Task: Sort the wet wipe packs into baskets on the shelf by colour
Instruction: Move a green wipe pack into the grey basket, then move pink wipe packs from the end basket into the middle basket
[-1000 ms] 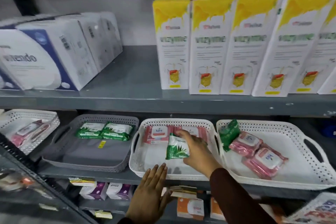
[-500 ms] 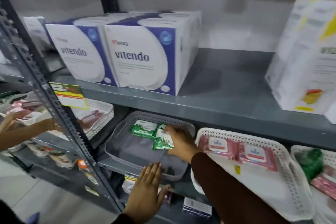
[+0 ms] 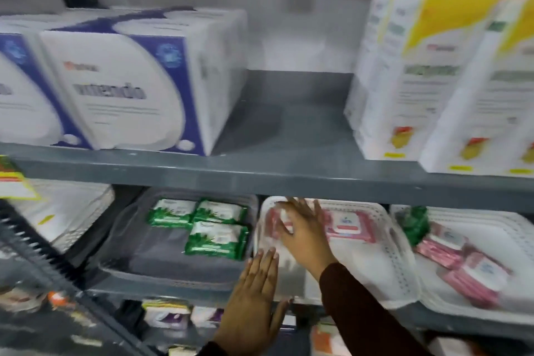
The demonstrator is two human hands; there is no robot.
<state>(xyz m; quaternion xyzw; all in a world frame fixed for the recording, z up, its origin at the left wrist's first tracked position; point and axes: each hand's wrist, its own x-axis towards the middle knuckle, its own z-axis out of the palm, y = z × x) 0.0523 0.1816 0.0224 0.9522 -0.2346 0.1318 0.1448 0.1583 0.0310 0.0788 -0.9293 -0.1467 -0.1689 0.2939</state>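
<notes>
Head view, blue-white boxes [image 3: 121, 89] above grey basket [image 3: 173, 272], upright post [image 3: 43, 257] left

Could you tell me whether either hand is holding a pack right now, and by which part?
Neither. The right hand is open with spread fingers above the white basket; the left hand lies flat at the shelf edge.

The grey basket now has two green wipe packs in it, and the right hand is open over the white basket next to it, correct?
Not quite: the head view shows three green wipe packs in the grey basket, not two. The rest holds: the right hand is open, fingers spread, over the neighbouring white basket, above a pink pack.
</notes>
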